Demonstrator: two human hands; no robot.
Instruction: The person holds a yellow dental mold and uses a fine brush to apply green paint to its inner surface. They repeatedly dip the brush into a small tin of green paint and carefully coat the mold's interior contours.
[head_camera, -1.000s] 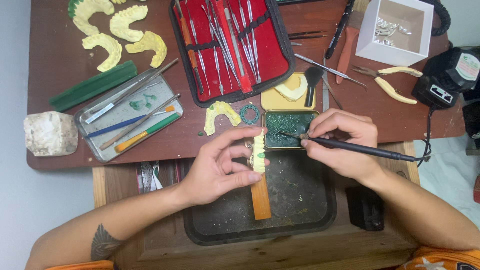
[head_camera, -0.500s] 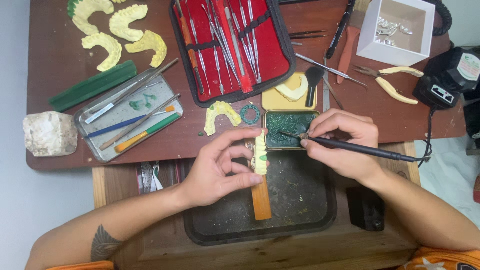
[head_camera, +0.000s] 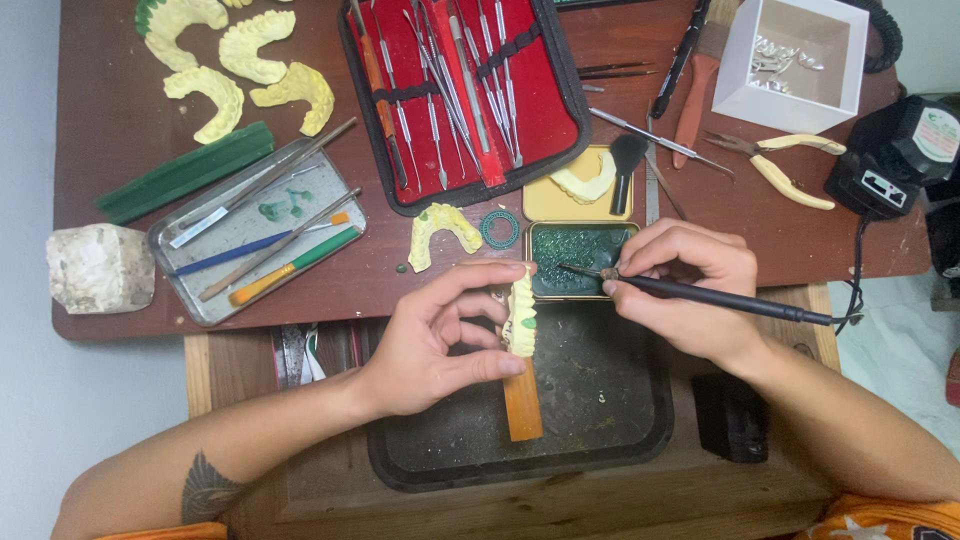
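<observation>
Yellow plaster fills my left hand (head_camera: 440, 345): I pinch the dental cast (head_camera: 521, 313) between thumb below and fingertips above, turned on edge so its side faces my right hand, and I hold it over the dark tray (head_camera: 420, 455) so that any crumbs of wax drop there rather than on the wooden table (head_camera: 110, 140). The orange wooden block (head_camera: 523, 400) stands out from under the cast as a rest. My right hand (head_camera: 690, 285) closes pen-fashion round the black corded wax tool (head_camera: 720, 297), fingers bunched low near the tip for control; the tip reaches into the small tin of green wax (head_camera: 583, 258), which sits just beside the cast so the trip from one to the other is short. The red instrument case (head_camera: 465, 95) lies open above, well apart, and the steel tray of brushes (head_camera: 258, 232) to the left. Set against the pictures of a second and half a second ago, almost nothing has shifted: both grips are the same, the cast sits in the same spot, and the tool's tip still points into the tin.
</observation>
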